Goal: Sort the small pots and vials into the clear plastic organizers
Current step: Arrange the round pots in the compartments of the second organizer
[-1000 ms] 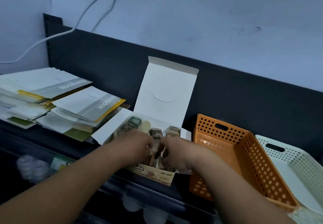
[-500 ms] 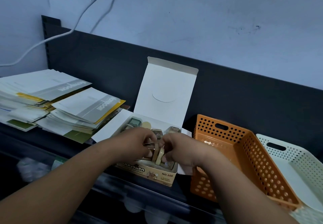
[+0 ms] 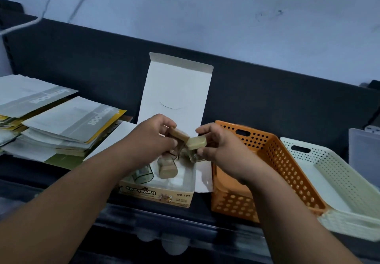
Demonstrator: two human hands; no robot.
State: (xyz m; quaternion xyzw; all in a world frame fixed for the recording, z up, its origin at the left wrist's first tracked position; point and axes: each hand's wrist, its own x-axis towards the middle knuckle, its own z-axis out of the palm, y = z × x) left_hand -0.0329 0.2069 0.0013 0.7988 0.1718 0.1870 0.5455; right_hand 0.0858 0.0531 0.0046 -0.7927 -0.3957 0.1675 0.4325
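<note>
Brown-capped vial (image 3: 178,137) in left hand (image 3: 152,138), beige-capped vial (image 3: 196,144) in right hand (image 3: 218,148), caps uppermost

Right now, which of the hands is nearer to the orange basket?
Right. The right hand is at the left edge of the orange basket; the left hand is farther left, above the open box.
</note>
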